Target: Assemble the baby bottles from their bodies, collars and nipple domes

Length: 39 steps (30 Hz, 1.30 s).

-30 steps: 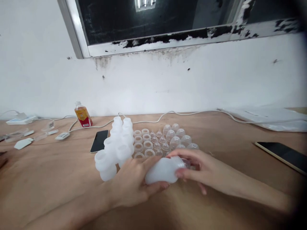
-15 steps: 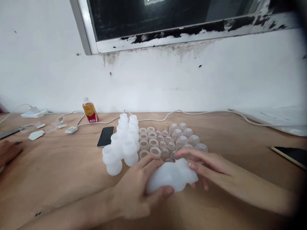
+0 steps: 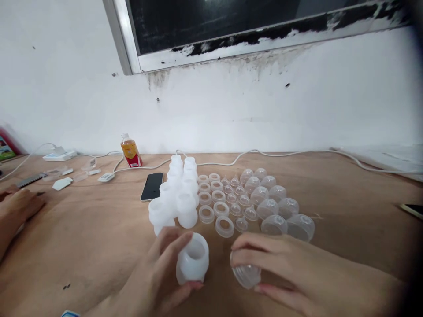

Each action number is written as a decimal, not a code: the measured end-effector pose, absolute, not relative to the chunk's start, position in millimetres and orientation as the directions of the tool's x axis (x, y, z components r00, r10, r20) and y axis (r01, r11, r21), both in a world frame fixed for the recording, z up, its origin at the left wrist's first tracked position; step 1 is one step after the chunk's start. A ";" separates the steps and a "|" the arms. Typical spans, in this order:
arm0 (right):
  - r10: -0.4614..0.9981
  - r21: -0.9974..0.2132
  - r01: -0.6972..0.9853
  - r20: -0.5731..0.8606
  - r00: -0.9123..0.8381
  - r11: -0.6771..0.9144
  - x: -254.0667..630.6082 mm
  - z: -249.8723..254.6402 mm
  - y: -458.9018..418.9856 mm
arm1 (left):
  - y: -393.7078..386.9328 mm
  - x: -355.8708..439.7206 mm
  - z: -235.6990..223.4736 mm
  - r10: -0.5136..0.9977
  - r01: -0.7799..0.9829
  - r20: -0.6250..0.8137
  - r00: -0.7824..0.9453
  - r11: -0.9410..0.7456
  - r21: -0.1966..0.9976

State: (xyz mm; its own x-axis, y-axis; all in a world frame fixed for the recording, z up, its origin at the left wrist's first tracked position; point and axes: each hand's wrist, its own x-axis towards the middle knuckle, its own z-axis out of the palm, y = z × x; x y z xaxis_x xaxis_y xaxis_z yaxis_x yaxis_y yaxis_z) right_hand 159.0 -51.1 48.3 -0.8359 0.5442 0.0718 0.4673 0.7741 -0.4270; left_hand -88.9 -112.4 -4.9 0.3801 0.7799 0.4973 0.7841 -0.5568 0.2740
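My left hand [image 3: 165, 268] is wrapped around a milky white baby bottle [image 3: 193, 259], its open mouth tilted up towards me. A short way to the right, my right hand [image 3: 274, 268] grips a clear cap [image 3: 247, 275] between thumb and fingers; part of it is hidden by the fingers. Beyond my hands, several white bottles [image 3: 187, 207] stand upright in two rows. Beside them lie translucent collar rings [image 3: 224, 226], then clear bottle nipples [image 3: 250, 213], then clear dome caps [image 3: 288, 207], all in rows.
A phone [image 3: 152, 186] lies left of the bottles, with a drink bottle [image 3: 131, 152] behind it. A white cable [image 3: 238, 160] runs along the wall. Another person's hand [image 3: 23, 204] rests at the far left. A dark-topped object [image 3: 414, 210] lies at the right edge.
The white bottle has turned from lying sideways to mouth-up and moved left with my left hand. My right hand has come away from it and now holds a clear cap. The view has shifted slightly.
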 end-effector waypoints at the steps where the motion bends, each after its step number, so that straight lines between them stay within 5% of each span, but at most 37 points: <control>1: 0.515 -0.428 0.460 0.015 -0.857 0.778 156.6 44.0 -52.8 | -110.8 -89.9 -6.5 0.755 0.834 0.549 0.359 -0.523 0.175; 5: 0.451 -0.434 0.457 -0.123 -0.884 0.777 149.1 30.1 -57.5 | -100.0 -88.6 -4.8 0.586 0.935 0.740 0.329 -0.310 -0.171; 8: 0.448 -0.425 0.463 -0.141 -0.883 0.778 145.4 28.6 -58.5 | -90.1 -87.6 -1.2 0.527 0.943 0.785 0.327 -0.238 -0.234; 22: 0.556 -0.310 0.528 0.000 -0.831 0.791 140.6 10.1 -60.8 | -66.2 -95.3 -7.3 0.583 0.949 0.751 0.310 -0.241 -0.205; 27: 0.577 -0.240 0.545 0.090 -0.812 0.803 140.9 5.3 -61.3 | -81.1 -92.5 -4.7 0.482 0.915 0.810 0.334 -0.372 -0.155; 33: 0.640 -0.402 0.555 0.110 -0.760 0.728 142.1 -1.4 -59.9 | -100.0 -55.9 -5.4 0.330 0.561 0.668 0.667 -0.813 -0.158; 39: 0.795 -0.537 0.652 0.060 -0.603 0.535 140.7 -5.8 -67.4 | -85.2 -18.6 -17.6 0.619 0.660 0.455 0.640 -0.746 0.086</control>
State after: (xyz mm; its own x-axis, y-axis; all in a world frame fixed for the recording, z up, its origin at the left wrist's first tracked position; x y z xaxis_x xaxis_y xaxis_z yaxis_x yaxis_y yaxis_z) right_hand 140.7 -67.4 -5.8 -0.6031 0.7954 0.0600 0.6519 0.5349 -0.5375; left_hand -18.6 -85.2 -17.6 0.6402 0.6187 0.4554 0.6601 -0.7462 0.0859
